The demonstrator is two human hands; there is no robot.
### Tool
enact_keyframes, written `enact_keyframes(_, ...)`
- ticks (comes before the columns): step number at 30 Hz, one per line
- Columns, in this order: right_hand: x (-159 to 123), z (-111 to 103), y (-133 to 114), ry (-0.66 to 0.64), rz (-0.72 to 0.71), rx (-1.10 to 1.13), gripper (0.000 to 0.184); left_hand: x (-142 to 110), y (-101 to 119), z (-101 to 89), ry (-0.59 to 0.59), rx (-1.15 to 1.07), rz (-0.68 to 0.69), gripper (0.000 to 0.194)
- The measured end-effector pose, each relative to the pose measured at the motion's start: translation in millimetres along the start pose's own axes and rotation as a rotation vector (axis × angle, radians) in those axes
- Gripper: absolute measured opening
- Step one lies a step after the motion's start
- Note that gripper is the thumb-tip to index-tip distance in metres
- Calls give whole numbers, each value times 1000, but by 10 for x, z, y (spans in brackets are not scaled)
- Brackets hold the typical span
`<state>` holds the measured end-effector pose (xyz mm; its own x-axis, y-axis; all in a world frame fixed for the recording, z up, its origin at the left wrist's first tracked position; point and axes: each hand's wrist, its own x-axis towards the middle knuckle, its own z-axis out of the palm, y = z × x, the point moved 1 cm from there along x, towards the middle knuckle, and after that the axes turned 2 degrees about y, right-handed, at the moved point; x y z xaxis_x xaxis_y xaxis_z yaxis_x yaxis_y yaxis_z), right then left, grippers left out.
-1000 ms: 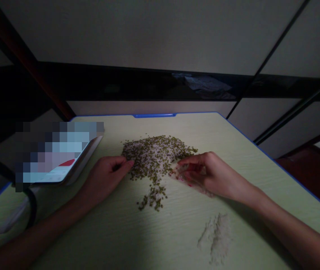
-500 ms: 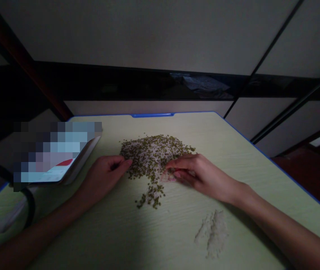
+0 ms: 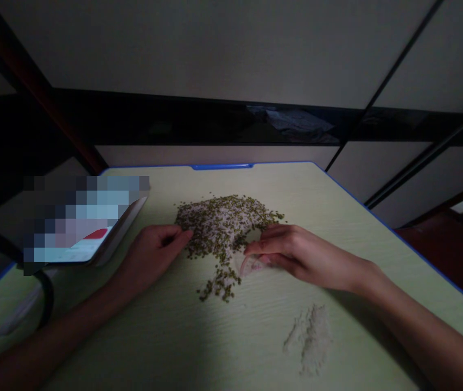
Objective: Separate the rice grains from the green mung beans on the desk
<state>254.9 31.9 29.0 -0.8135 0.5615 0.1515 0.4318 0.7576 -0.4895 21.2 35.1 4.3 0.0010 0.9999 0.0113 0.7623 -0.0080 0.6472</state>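
Observation:
A heap of small green beans mixed with pale grains (image 3: 219, 217) lies on the pale table, with a smaller tail of beans (image 3: 220, 283) spilling toward me. My left hand (image 3: 162, 247) rests at the heap's left edge, thumb and forefinger closed together; anything between them is hidden. At the heap's right front edge is my right hand (image 3: 286, 250), its fingers bent and closed on a small clear piece with pinkish marks (image 3: 251, 265). The kind of this piece is hard to make out. A small gap in the beans shows beside the right fingertips.
At the left stands a tilted device with a lit, partly blurred screen (image 3: 88, 233), a dark cable (image 3: 47, 298) near it. A pale powdery patch (image 3: 315, 342) lies at the front right. The table (image 3: 361, 255) has a blue edge; cabinet panels (image 3: 215, 49) rise behind.
My right hand has drawn slightly right and toward me with the clear piece, and a bare gap has appeared in the heap by its fingers. My left hand has stayed in place.

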Motion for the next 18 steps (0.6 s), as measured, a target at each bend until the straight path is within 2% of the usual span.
enact_keyframes(10,1,26,-6,22,32,-16,28,2,-4,1,5,-12,-6,35)
enact_keyframes(18,-24,2,-53,-53,-24,-4,26,12,-20,5,23,-18,2,36)
